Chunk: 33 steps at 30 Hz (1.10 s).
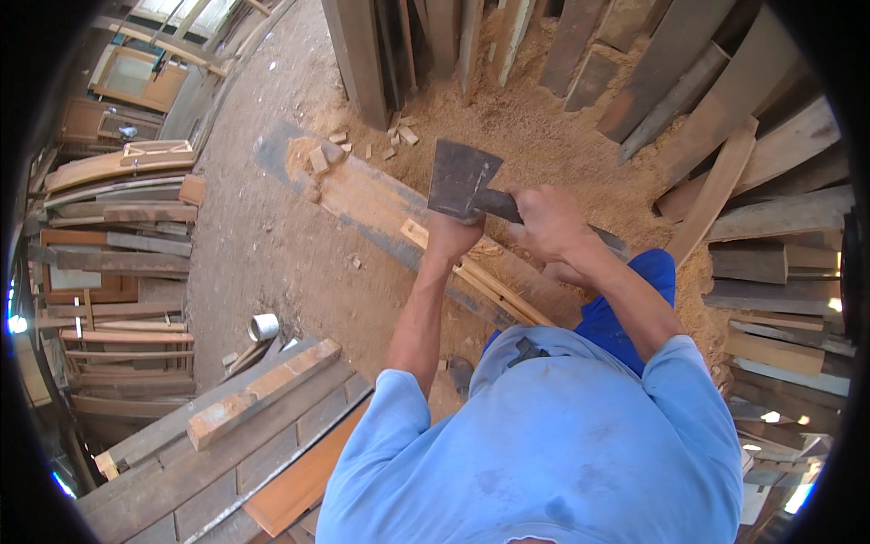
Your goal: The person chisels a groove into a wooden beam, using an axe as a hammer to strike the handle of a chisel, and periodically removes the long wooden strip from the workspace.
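My right hand (550, 223) is wrapped round the dark handle of an axe (455, 179). Its broad, worn metal blade points away from me, and the handle runs back past my right wrist. Just below the axe head, my left hand (453, 238) is closed in a fist; what is inside it is hidden. The back of the axe head is against or just above this fist; I cannot tell which. Beneath the hands, a pale wooden strip (505, 294) with grooves or slots along it lies over a wide, dusty plank (367, 195) on the ground.
Wood offcuts (407, 135) and sawdust (507, 118) lie beyond the plank. Dark boards (675, 77) lean at the far right. More timber (136, 263) is stacked along the left. A beam (263, 392) rests on boards at near left, by a white can (264, 326).
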Motion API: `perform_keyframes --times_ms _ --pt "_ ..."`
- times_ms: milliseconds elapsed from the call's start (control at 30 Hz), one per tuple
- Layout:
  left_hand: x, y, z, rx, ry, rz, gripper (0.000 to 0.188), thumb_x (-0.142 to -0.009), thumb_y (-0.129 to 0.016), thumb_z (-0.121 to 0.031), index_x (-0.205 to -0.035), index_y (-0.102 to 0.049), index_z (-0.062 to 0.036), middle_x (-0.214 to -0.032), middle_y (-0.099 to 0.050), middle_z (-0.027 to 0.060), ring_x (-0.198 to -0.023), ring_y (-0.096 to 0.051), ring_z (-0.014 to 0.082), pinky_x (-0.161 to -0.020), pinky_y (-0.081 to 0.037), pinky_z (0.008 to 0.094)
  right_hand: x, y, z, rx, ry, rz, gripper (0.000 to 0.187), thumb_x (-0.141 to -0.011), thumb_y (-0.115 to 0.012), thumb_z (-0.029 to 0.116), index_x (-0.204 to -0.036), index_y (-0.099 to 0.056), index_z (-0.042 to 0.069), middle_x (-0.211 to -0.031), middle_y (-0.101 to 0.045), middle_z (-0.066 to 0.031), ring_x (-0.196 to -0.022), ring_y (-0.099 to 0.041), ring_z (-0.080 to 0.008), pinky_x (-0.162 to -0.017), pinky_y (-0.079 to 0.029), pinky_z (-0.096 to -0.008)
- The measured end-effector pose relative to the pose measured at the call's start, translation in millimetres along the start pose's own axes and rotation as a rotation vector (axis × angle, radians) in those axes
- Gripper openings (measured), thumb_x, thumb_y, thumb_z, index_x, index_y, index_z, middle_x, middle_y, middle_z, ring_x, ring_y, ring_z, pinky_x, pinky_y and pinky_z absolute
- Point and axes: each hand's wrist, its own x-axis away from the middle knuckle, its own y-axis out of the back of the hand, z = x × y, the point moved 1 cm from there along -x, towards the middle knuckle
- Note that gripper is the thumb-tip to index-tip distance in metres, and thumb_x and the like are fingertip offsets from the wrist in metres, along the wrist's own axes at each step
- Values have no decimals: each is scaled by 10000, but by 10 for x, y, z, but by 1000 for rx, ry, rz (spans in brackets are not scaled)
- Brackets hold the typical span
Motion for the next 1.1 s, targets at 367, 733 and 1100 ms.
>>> perform_keyframes --times_ms 367,733,1100 --pt "139 158 -124 120 293 18 186 -838 -774 -73 -875 -595 -40 -732 -601 81 -706 -567 144 -658 -491 315 -44 140 161 -398 81 -228 283 -846 -746 215 -1054 -684 34 -877 -709 -228 -807 -708 -379 -718 -536 -463" --pt "495 486 -132 53 191 -82 117 -881 -765 -43 -881 -653 -13 -746 -662 51 -701 -606 108 -630 -489 304 -63 315 704 -821 250 -296 348 -856 -716 190 -1169 -675 42 -781 -717 -206 -717 -709 -401 -695 -553 -507" --pt "731 159 190 109 109 -12 130 -893 -774 -76 -912 -655 -25 -829 -666 46 -765 -614 125 -697 -506 285 -93 -10 369 -356 198 7 299 -830 -743 122 -1109 -677 38 -762 -674 -126 -709 -672 -262 -673 -518 -383"
